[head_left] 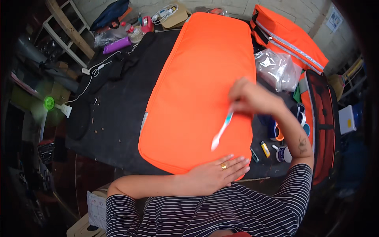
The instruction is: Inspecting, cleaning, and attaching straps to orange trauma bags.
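Note:
A large bright orange fabric bag [197, 79] lies across the dark table, its long side running away from me. My left hand [215, 173] rests flat on its near edge, fingers stretched out, with a ring on one finger. Above the right part of the bag, my right hand [252, 96] is closed around the handle of a toothbrush [223, 132]. The brush's white head points down toward the near side of the orange fabric; whether it touches cannot be told. Motion slightly blurs this hand.
Right of the bag are a clear plastic bag [276, 69], tape rolls [278, 132], a small yellow bottle [265, 149] and a white jar [282, 154]. Another orange bag [292, 39] stands behind. At left are a purple bottle [117, 46], a white cable and a small green fan [49, 103].

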### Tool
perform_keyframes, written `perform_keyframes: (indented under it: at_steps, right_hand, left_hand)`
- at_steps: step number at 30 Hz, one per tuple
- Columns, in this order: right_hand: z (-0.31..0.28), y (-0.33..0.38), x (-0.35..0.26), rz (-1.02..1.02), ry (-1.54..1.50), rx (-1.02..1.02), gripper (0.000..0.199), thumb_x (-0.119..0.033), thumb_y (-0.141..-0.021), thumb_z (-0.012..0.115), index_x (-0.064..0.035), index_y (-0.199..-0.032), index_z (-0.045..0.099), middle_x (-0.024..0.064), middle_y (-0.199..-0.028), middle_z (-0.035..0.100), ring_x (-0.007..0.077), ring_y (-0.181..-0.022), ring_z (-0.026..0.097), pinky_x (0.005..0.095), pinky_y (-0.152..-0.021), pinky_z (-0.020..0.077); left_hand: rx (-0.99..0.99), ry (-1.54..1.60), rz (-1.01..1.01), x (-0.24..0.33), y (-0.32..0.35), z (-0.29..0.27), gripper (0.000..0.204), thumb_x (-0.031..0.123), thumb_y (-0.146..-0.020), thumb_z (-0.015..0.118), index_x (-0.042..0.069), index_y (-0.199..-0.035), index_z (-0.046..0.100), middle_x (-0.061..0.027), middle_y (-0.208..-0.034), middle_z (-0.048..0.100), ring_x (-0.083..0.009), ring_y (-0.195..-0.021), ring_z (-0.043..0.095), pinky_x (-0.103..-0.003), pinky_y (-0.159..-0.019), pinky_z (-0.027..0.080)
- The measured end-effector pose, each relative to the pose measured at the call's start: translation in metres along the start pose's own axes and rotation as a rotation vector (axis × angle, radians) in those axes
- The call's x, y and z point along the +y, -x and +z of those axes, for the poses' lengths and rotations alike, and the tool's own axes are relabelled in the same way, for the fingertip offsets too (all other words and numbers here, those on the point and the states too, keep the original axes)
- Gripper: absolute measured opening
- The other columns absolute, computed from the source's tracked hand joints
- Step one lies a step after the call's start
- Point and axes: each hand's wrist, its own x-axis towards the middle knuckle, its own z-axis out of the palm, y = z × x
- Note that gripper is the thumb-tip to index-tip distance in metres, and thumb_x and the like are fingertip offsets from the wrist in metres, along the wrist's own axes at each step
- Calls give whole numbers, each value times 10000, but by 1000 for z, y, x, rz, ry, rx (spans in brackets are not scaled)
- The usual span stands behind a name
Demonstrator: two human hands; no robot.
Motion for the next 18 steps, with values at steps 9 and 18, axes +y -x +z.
perform_keyframes:
  at_steps: [9, 18]
  right_hand:
    - [25, 13, -29, -220, -109, -139, 254, -196, -715, 726, -34, -691, 533, 113, -685, 506, 295, -706, 510, 379, -691, 391]
    - [-1, 34, 28, 6, 230, 102, 228, -178, -712, 712, -31, -646, 550, 122, -654, 543, 320, -672, 536, 408, -649, 410]
  left_hand:
    - [34, 68, -4, 3, 2, 3, 618, 318, -964, 414, -9, -1447, 208, -169, -1511, 222, -269, -1413, 201, -422, -1147, 175]
    - [17, 98, 8, 3, 2, 1, 619, 321, -968, 406, -9, -1449, 199, -169, -1518, 202, -272, -1421, 171, -427, -1146, 171]
